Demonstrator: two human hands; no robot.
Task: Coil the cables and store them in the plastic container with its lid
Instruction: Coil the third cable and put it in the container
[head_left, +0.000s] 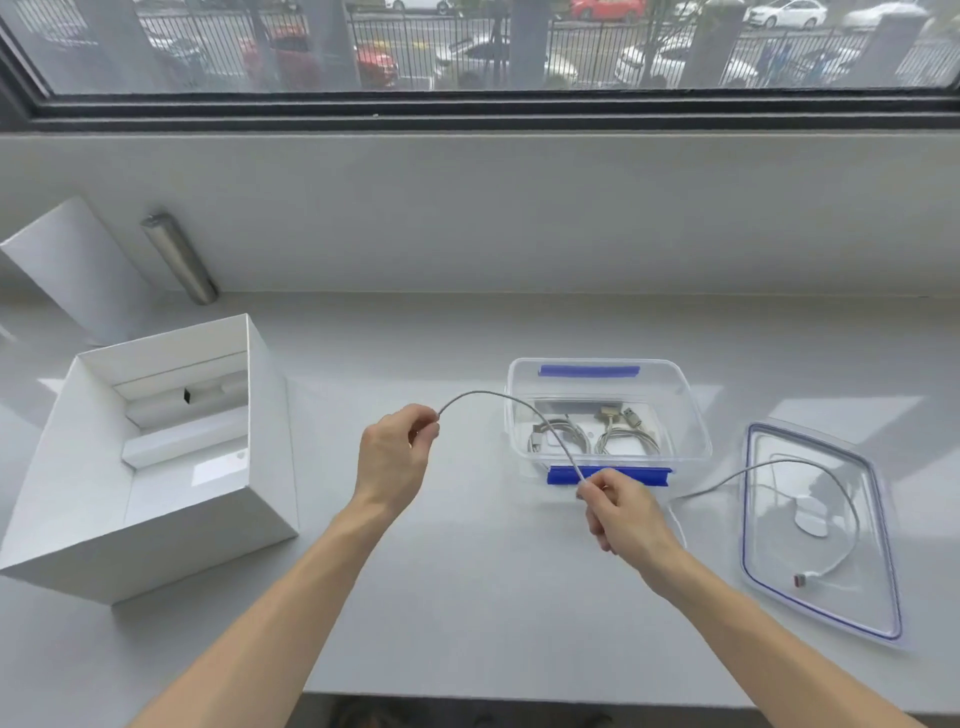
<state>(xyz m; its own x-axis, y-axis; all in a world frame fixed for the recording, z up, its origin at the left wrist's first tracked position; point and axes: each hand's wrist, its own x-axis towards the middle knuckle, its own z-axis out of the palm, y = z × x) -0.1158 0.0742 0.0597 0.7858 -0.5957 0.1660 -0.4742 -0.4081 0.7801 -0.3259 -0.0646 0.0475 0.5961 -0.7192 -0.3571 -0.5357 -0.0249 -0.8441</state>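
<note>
Here the left hand pinches one end of the grey cable, right hand pinches it further along, just before the open container w/ coils inside; the rest trails onto the lid at right

**Wide lane mid-tabletop; cable arc bars the container's left side**

Bare tabletop runs wide between the box at left and the container at right. It also runs along the far strip up to the wall. The cable, held in the left grip and the right grip, arcs between them above the container's near-left rim. The container's right half lies open from above. Further right, the cable trails across the narrow gap onto the lid and loops there. A cylinder stands far left, behind the box.
</note>
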